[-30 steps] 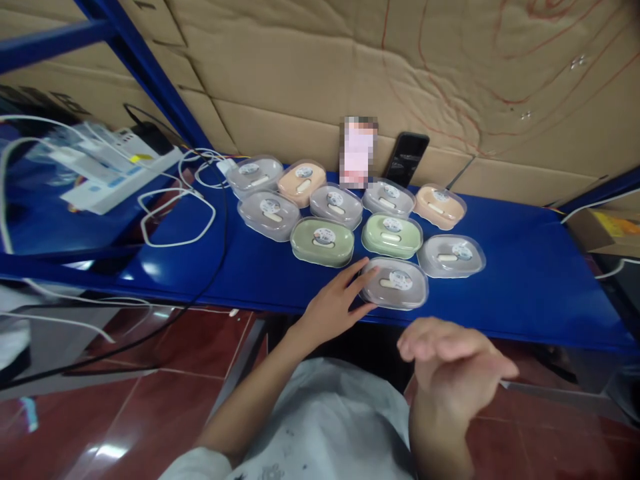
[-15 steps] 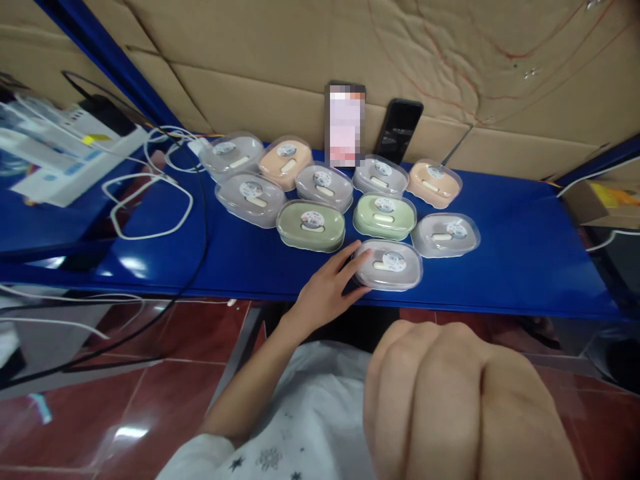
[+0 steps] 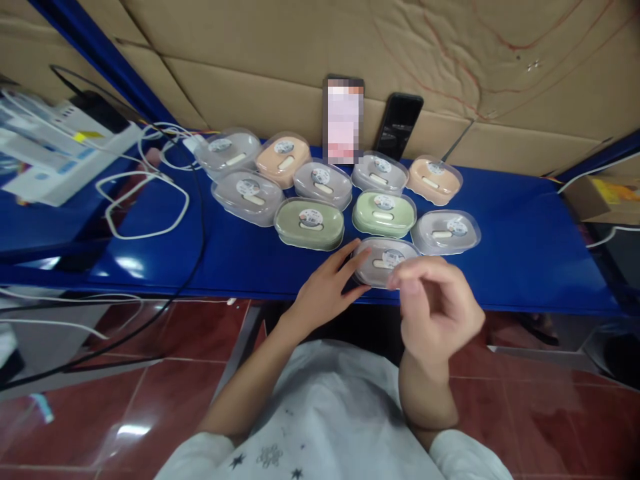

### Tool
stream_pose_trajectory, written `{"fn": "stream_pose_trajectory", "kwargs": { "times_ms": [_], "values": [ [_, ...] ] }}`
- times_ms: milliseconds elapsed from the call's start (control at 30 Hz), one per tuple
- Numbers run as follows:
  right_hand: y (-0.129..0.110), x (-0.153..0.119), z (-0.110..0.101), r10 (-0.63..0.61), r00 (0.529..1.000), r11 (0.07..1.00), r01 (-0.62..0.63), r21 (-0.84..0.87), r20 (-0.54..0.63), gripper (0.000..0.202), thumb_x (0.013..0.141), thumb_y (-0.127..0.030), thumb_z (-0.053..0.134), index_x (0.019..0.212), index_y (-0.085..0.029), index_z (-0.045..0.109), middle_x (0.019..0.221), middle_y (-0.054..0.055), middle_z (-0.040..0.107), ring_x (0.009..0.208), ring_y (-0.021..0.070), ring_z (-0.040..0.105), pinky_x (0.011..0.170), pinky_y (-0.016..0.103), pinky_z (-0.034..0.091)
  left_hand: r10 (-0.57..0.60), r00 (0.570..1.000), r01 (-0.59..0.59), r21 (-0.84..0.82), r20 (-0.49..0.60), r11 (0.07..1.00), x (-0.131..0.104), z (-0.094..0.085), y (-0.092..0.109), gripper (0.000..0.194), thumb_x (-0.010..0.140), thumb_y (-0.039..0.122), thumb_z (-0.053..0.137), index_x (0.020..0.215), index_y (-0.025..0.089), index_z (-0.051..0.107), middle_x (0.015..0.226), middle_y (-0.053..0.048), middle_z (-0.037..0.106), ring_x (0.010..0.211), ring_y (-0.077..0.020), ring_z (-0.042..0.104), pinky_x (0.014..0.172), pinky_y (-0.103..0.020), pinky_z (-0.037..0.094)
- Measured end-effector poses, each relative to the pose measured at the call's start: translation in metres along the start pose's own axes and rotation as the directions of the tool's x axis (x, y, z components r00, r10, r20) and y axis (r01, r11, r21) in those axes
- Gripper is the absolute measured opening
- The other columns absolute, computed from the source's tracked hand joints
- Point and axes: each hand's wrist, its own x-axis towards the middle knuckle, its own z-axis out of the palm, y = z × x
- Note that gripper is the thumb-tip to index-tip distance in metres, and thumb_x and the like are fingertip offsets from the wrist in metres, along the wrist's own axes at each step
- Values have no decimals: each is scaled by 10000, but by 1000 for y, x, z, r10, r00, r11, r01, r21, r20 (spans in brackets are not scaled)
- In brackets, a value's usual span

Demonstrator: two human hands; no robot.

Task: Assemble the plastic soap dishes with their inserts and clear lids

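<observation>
At the table's front edge sits a grey oval plastic box with a clear lid and a round printed sticker. My left hand grips its left end, thumb on the near side and fingers over the lid and far side. Above the box's right front part is my right hand, its thumb and index finger pinched together. Whatever may be between those fingertips is too small to make out. Just behind stand a light green box, a darker green box and another grey box, all with clear lids.
More lidded grey boxes and two orange ones stand farther back. A lit phone and a dark phone lean against the cardboard wall. White cables and a power strip lie to the left.
My right hand has moved forward and down from close to the camera to the front grey box. My left hand stays on that box.
</observation>
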Motion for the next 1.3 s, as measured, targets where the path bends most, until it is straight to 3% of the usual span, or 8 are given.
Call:
{"fn": "stream_pose_trajectory", "kwargs": {
  "times_ms": [133, 467, 567, 700, 800, 1067, 1200, 1300],
  "values": [
    [53, -7, 0, 116, 968, 991, -127, -34, -222, 166, 1083, -276, 606, 1057, -246, 767, 883, -12, 775, 841, 154, 760, 806, 318, 628, 1, 1000, 0, 25, -18, 1000, -1, 2, -1, 702, 1052, 387, 699, 1677, 300, 390, 1726, -124, 434, 1570, -294, 491, 1266, -465, 490],
    [112, -34, -17, 155, 972, 986, -162, -29, -174, 161, 1092, -337, 577, 1135, -262, 713, 1241, 60, 771, 1229, 236, 721, 1117, 478, 556, -23, 1000, 23, 2, -10, 1000, -1, 3, -2, 738, 1040, 364, 718, 1688, 353, 364, 1728, -83, 438, 1579, -283, 478, 1284, -471, 468],
    [118, -33, -24, 89, 995, 994, -91, -66, -35, 233, 1109, -334, 535, 965, -255, 701, 1361, 67, 741, 1351, 254, 667, 1188, 515, 508, -40, 999, 40, -34, -6, 999, -1, 2, -1, 724, 1046, 357, 702, 1686, 361, 364, 1731, -77, 431, 1587, -282, 464, 1293, -470, 457],
    [117, -25, -36, 89, 929, 982, -21, -188, 360, 368, 1055, -419, 663, 1409, -324, 682, 1646, 67, 554, 1595, 302, 438, 1288, 572, 414, -60, 998, 60, -119, 4, 991, 1, -2, -2, 738, 1039, 361, 704, 1687, 373, 351, 1738, -81, 410, 1608, -295, 428, 1311, -493, 426],
    [119, -22, -39, 63, 886, 971, 52, -234, 459, 564, 974, -473, 782, 1512, -393, 633, 1713, 26, 476, 1648, 320, 339, 1319, 585, 373, -68, 998, 65, -163, -8, 985, 3, -2, -4, 787, 1033, 339, 713, 1702, 377, 299, 1747, -86, 395, 1626, -294, 395, 1324, -512, 398],
    [110, -25, -46, -43, 973, 940, 116, -320, 226, 468, 1009, -377, 736, 1474, -376, 679, 1544, 56, 646, 1520, 332, 530, 1268, 633, 439, -1, 998, 2, 14, -62, 1000, 1, 0, 0, 694, 1061, 314, 663, 1686, 343, 362, 1737, -109, 414, 1581, -309, 452, 1280, -508, 429],
    [118, -2, -86, -187, 981, 869, 193, -455, 59, 424, 995, -361, 745, 1418, -348, 717, 1448, 73, 693, 1482, 360, 560, 1245, 673, 444, 185, 983, -177, 253, -10, 951, 4, -1, 8, 517, 1088, 321, 627, 1588, 249, 522, 1694, -138, 481, 1569, -325, 456, 1273, -519, 383],
    [156, 27, -126, -167, 986, 790, 139, -597, 8, 404, 1019, -447, 695, 1388, -287, 733, 1445, 109, 691, 1473, 366, 562, 1241, 673, 441, 274, 957, -289, 326, 93, 900, 15, -5, 11, 312, 1101, 292, 611, 1403, 231, 656, 1516, -104, 663, 1431, -284, 587, 1264, -524, 346]
  ]
}}
